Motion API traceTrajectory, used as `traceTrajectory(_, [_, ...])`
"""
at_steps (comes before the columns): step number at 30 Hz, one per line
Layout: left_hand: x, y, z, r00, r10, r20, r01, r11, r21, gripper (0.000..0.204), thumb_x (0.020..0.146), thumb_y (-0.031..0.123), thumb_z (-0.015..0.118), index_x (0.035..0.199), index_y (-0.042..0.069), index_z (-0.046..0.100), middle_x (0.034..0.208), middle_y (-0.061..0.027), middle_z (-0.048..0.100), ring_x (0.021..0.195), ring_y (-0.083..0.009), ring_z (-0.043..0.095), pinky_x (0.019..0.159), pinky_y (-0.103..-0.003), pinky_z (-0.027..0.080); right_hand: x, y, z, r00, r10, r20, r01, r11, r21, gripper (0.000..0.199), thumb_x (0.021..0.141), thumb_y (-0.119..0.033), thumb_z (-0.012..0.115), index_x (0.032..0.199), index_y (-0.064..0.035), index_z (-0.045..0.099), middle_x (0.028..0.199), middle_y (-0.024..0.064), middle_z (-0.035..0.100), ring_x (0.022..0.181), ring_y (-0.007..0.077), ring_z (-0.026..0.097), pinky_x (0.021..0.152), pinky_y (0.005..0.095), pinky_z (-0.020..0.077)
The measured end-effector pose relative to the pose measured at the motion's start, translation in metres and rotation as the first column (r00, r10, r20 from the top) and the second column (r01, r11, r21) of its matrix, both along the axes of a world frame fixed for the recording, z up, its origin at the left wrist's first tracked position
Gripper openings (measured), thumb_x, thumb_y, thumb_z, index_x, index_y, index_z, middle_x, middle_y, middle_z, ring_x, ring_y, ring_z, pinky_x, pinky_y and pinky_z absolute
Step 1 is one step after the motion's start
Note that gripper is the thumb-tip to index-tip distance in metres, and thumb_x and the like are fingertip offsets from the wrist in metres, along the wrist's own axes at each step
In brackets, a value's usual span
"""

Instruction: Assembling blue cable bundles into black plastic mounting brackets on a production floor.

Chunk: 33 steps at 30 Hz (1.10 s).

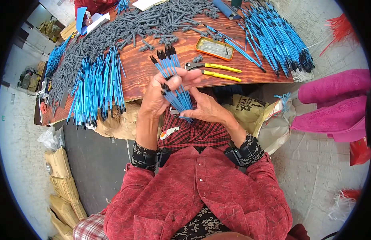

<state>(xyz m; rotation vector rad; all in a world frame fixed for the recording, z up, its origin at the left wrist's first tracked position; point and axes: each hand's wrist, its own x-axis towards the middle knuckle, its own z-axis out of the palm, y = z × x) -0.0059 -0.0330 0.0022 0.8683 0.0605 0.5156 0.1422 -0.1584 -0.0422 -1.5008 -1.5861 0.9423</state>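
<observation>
In front of my body, just off the table's near edge, I hold a bundle of thin blue rods with black tips (178,98). My left hand (161,92) is closed round its upper part, the thumb lying across the rods. Several black tips poke up above the fingers, and a few stick out lower, by the thumb. My right hand (207,107) grips the lower part of the bundle from the right, thumb pressed against the rods. The fingers behind the bundle are partly hidden. Beyond my hands lie cutting pliers with yellow handles (221,71).
A wooden table (139,76) carries a heap of grey plastic fittings (125,30). Piles of blue rods (99,86) overhang its left edge, with more rods (273,38) at right. A tin of thin pins (214,48) sits behind the pliers. Pink cloth-covered padding (333,104) stands right.
</observation>
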Motion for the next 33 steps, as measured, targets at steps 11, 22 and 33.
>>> traceTrajectory(11, [-0.006, -0.025, 0.018, 0.995, 0.044, -0.094, -0.020, 0.970, 0.242, 0.052, 0.098, 0.016, 0.063, 0.144, -0.003, 0.046, 0.127, -0.0249, 0.064, 0.115, -0.0336, 0.066, 0.101, -0.044, 0.052, 0.010, 0.002, 0.022, 0.983, -0.077, 0.169, -0.028, 0.838, 0.545, 0.080, 0.075, -0.039, 0.084, 0.136, -0.0030, 0.049, 0.128, 0.0164, 0.059, 0.112, 0.0377, 0.061, 0.097, 0.0447, 0.0480])
traceTrajectory(22, [-0.011, -0.006, 0.002, 0.959, 0.282, 0.022, -0.253, 0.821, 0.511, 0.019, 0.092, 0.010, 0.070, 0.107, -0.002, 0.066, 0.119, -0.0254, 0.068, 0.106, -0.0332, 0.070, 0.093, -0.046, 0.057, 0.007, 0.020, 0.020, 0.985, 0.118, -0.126, -0.036, 0.855, 0.517, 0.071, 0.089, -0.055, 0.069, 0.134, -0.0033, 0.053, 0.121, 0.0136, 0.060, 0.116, 0.0289, 0.057, 0.099, 0.0371, 0.0453])
traceTrajectory(33, [-0.010, 0.021, 0.000, 0.892, 0.443, 0.086, -0.451, 0.874, 0.179, 0.022, 0.087, -0.004, 0.070, 0.107, 0.004, 0.067, 0.110, -0.0233, 0.071, 0.100, -0.0338, 0.072, 0.082, -0.049, 0.063, 0.204, -0.019, -0.027, 0.078, -0.769, 0.634, 0.531, 0.570, 0.626, 0.010, 0.087, -0.006, 0.055, 0.091, -0.0038, 0.064, 0.094, 0.0148, 0.064, 0.088, 0.0397, 0.062, 0.075, 0.0503, 0.0520])
